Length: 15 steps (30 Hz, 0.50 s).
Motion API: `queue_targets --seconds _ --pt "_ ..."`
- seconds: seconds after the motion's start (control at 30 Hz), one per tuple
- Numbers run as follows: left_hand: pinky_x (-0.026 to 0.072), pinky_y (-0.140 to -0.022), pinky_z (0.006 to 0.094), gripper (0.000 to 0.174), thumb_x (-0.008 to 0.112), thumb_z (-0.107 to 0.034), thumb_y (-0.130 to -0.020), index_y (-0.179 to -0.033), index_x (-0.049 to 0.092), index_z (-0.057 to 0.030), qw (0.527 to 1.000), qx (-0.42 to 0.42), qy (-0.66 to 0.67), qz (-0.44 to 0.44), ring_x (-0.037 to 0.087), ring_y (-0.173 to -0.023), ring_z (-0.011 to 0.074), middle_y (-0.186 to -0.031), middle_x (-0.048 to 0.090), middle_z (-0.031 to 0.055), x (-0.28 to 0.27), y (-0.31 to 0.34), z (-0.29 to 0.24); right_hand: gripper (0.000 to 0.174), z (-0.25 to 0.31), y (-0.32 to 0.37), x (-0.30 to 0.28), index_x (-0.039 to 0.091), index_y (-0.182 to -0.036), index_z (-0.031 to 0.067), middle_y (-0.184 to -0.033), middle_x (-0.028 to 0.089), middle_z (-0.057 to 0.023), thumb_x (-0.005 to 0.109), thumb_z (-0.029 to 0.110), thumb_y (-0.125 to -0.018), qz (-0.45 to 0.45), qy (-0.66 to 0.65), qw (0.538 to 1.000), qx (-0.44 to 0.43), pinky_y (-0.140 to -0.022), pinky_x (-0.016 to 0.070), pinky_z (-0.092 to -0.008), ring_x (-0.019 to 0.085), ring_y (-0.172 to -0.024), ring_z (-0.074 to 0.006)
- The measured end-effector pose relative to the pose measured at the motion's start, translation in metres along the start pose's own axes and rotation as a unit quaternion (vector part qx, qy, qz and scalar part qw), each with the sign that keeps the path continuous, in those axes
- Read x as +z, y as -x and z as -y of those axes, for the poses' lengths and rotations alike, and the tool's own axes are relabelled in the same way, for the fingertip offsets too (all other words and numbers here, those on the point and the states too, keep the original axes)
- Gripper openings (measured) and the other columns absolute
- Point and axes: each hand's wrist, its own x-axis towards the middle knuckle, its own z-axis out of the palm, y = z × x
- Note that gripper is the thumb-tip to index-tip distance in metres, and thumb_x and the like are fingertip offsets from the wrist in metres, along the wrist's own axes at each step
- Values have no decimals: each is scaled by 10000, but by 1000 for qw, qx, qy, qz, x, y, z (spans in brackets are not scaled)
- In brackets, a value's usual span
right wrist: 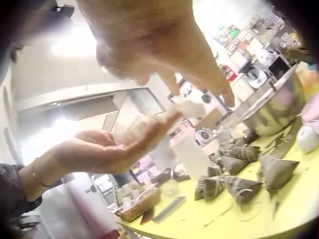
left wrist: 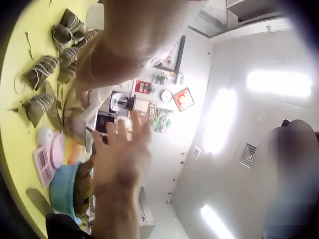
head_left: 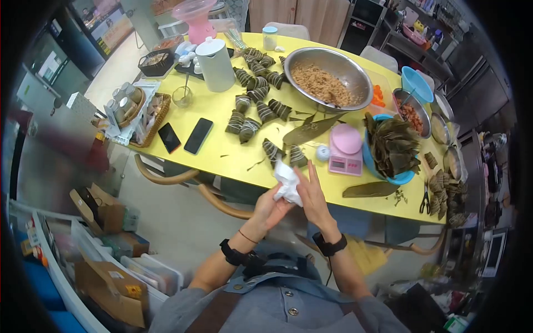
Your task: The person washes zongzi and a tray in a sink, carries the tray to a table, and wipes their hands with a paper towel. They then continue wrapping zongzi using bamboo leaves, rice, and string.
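Note:
A crumpled white paper tissue (head_left: 287,182) is between my two hands, over the table's front edge. My left hand (head_left: 270,208) is palm up beneath it, its fingers extended and carrying the tissue, as the right wrist view shows with blur. My right hand (head_left: 314,198) comes in from the other side, its fingers straight and spread in the left wrist view (left wrist: 122,157). Just beyond the hands are two string-tied leaf-wrapped rice dumplings, one a left dumpling (head_left: 272,151), one a right dumpling (head_left: 298,156). A ball of white string (head_left: 322,153) sits beside a pink kitchen scale (head_left: 345,149).
More wrapped dumplings (head_left: 258,91) lie mid-table near a steel bowl of rice (head_left: 327,83). A blue basin (head_left: 408,177) holds leaves. Scissors (head_left: 425,200) lie at the right, two phones (head_left: 198,136) and a wicker basket (head_left: 158,119) at the left. Chairs (head_left: 222,205) stand against the front edge.

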Motion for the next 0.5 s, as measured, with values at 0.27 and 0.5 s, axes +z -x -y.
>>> queue_targets --seconds 0.27,0.5 --pt "313 -1037 387 465 270 -357 -975 -1364 285 -103 1000 -19 -15 -11 403 -1226 246 -1360 373 96 -4 15 -45 476 41 -56 85 401 -1333 98 -1399 284 -233 406 317 -910 -5 150 986 -78 -1043 172 -514 225 -1321 -369" --pt "396 -969 412 402 348 -245 -969 -1281 362 8 993 -41 -107 -28 477 -1146 234 -1262 467 121 -31 -4 -57 440 -6 -75 95 441 -1275 36 -1296 410 -261 401 297 -924 -89 119 989 0 -995 285 -470 364 -1208 -432"
